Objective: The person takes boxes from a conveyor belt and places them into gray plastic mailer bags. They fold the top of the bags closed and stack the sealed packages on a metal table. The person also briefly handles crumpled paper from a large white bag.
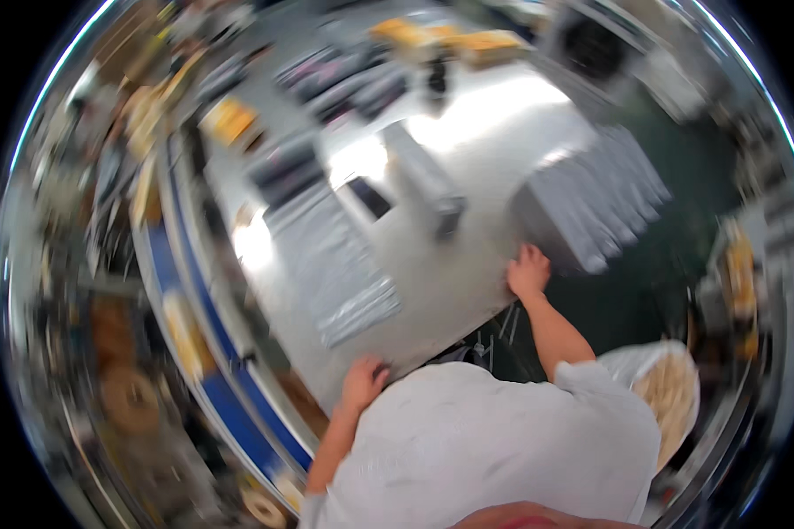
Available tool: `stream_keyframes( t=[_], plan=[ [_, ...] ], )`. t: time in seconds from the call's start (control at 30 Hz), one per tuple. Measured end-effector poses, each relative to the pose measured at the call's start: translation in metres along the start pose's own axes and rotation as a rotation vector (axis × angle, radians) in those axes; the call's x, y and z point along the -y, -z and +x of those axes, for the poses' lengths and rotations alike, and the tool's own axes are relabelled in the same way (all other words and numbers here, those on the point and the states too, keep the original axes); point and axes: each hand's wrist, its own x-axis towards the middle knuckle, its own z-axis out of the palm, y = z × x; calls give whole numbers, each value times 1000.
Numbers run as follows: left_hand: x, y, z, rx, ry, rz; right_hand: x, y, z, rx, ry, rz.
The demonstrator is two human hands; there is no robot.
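Observation:
My left hand (362, 381) is at the near edge of the shiny metal table (450, 291). Its fingers are blurred, and a dark spot beside them cannot be made out. Farther right, my right hand (529, 271) rests on the table's edge with thumb and fingers apart, holding nothing I can see. Just beyond it lies a fanned stack of grey plastic bags (595, 198) reaching over the right edge. Ahead of my left hand is a flat pile of pale grey plastic bags (335, 264). Between the two piles are a dark phone-like rectangle (368, 197) and a long grey box-shaped thing (423, 176).
Dark wrapped bundles (344, 79) and yellow packages (485, 46) sit at the table's far side. A blue conveyor belt (238, 414) runs along the left. At the right, a white sack (666, 383) stands near me on the dark green floor (582, 322).

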Motion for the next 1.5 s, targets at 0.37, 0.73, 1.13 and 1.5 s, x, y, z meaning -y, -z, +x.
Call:
stream_keyframes(
  t=[0.37,0.73,1.13,1.5],
  plan=[
    [128,44,-216,-999,699,244,-27,-68,-62,-154,294,-166],
    [248,99,-363,-532,1509,258,43,-65,-69,253,314,-101],
    [158,258,-173,-1095,668,24,200,-22,-192,558,751,628],
    [26,57,44,-511,300,-462,226,-27,-171,790,409,934]
  ],
)
